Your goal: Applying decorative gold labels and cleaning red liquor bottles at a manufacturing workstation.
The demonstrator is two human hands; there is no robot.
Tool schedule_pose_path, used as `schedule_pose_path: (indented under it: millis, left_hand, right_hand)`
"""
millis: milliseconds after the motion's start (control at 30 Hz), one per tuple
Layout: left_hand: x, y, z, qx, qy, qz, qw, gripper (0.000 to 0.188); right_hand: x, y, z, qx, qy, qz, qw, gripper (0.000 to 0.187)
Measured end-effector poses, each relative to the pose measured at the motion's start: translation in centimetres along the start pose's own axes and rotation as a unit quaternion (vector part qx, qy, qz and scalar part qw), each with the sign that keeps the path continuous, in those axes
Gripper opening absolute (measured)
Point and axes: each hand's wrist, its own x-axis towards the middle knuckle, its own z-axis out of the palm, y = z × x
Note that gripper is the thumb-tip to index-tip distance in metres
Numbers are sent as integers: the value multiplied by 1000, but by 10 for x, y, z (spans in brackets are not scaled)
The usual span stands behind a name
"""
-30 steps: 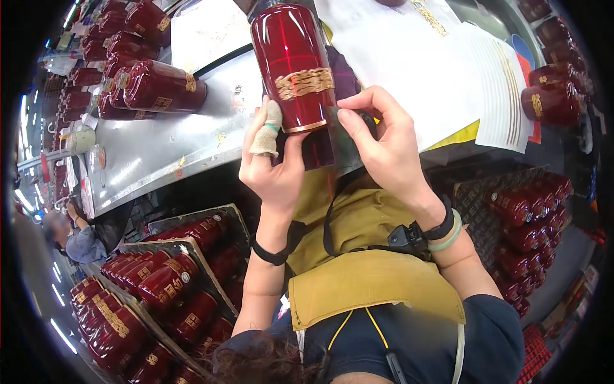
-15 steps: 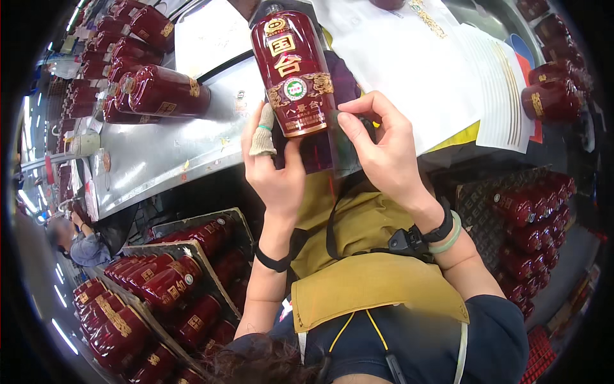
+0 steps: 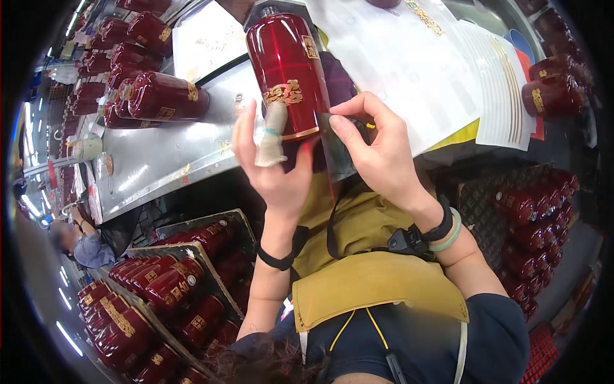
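In the head view, the left hand (image 3: pixel 278 179) was held spread, thumb and fingers apart, its cloth-sleeved finger (image 3: pixel 274 131) laid against the red bottle (image 3: pixel 279 54). The bottle was lying just ahead of that hand. The right hand's (image 3: pixel 384 147) thumb and forefinger were brought almost together at the bottle's lower right edge; whether anything was pinched cannot be told. Beyond the right hand, paper (image 3: pixel 409 83) was spread. Since the previous frame, the bottle had been rolled, its lettered front turned out of sight, and the left fingers had been opened wider.
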Motion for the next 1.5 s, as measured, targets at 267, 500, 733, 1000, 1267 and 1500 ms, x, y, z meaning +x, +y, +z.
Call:
schedule_pose_path:
  millis: [267,500,733,1000,1267,1500]
  left_hand:
    - [-9,-20,1,-43,-6,-18,999,52]
    - [-8,-21,-13,-33,-55,-40,997,56]
    - [27,-34,-27,-216,-118,-207,947,65]
    - [80,-32,-10,-280,-141,-337,888,56]
    - [97,-30,-4,-408,-231,-429,772,48]
    - [40,-12,-24,-527,-378,-326,688,82]
  right_hand:
    - [7,6,-14,-68,16,19,997,11]
    - [0,-4,-5,-98,33,4,995,9]
    - [4,-3,-20,-18,42,0,999,8]
    - [7,20,-6,-106,42,-14,993,12]
    - [9,-20,-12,-1,49,-74,996,9]
    - [-5,-72,-79,-46,40,-117,991,41]
